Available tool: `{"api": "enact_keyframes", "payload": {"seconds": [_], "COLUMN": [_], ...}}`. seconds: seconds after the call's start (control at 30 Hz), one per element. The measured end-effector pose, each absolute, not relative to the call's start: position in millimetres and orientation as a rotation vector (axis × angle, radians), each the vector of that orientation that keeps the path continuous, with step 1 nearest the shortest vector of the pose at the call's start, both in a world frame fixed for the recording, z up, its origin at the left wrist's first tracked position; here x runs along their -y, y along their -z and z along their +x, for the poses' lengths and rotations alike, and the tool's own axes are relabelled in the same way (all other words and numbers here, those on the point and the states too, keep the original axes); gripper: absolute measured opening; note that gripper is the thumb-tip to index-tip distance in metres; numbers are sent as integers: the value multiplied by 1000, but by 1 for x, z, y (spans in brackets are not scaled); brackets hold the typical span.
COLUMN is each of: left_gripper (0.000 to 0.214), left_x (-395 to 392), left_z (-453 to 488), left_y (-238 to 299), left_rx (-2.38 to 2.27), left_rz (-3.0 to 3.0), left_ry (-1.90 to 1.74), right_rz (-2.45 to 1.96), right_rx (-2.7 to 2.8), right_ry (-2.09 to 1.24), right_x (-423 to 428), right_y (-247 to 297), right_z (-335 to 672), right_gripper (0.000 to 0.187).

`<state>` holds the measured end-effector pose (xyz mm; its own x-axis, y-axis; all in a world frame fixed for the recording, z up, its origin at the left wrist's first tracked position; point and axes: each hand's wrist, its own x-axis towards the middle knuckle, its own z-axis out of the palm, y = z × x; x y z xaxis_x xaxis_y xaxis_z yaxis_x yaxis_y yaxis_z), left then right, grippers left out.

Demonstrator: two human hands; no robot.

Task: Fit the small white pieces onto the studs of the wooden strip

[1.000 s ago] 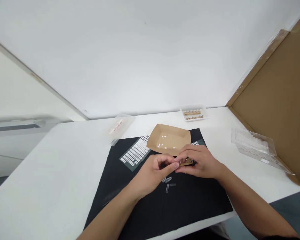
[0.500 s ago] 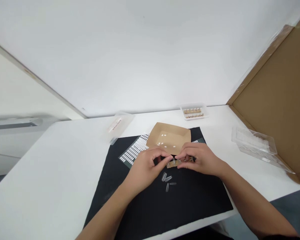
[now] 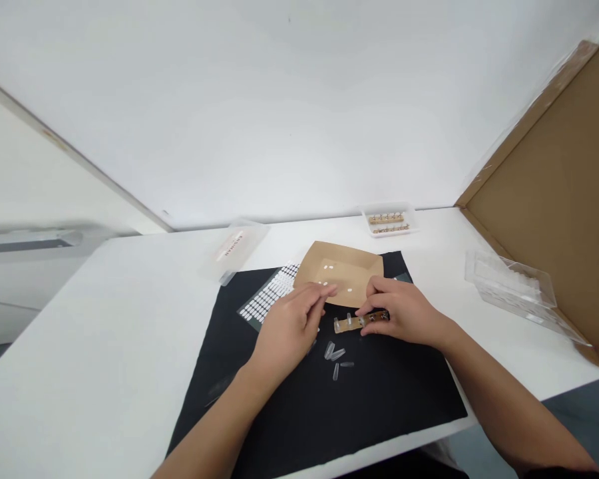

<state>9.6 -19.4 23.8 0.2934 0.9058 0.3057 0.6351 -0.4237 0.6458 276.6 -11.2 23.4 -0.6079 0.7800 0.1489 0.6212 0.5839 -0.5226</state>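
My right hand (image 3: 404, 311) grips a short tan bar (image 3: 350, 324) at its right part, with the thumb below and fingers above. Clear nail tips stand on the bar's left part; metal fittings show further right, partly behind my fingers. My left hand (image 3: 292, 319) is apart from the bar, its fingers stretched over the near left edge of a brown paper tray (image 3: 359, 258). Nothing shows in that hand. Small white oval pieces lie in the tray. Several loose clear nail tips (image 3: 336, 354) rest on the black mat (image 3: 379, 399) below the bar.
A sheet of white oval stickers (image 3: 267, 297) lies partly under the tray. Behind stand a clear box (image 3: 388, 229) with similar bars and, to the left, a translucent pouch (image 3: 237, 249). At right, a clear plastic case (image 3: 512, 279) sits by a cardboard panel (image 3: 554, 199).
My left hand has left the bar, moving left and up toward the tray, and its fingers have straightened. My right hand stays on the bar, whose left part is now uncovered.
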Motion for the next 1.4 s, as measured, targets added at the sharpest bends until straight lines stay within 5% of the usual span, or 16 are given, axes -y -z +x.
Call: {"api": "enact_keyframes", "payload": {"seconds": [0.6, 1.4], "left_gripper": [13, 16], "left_x": [32, 30], "left_z": [26, 30], "left_y": [-21, -15], "left_rx": [-1030, -910], "left_rz": [2634, 2753], "left_ry": [-802, -740], "right_rz": [-1162, -1173], "right_rx": [2494, 2502], "right_ry": [-497, -497], "right_x": [12, 10], "right_y": [-22, -17], "right_z": [277, 276], "right_gripper": [26, 22]}}
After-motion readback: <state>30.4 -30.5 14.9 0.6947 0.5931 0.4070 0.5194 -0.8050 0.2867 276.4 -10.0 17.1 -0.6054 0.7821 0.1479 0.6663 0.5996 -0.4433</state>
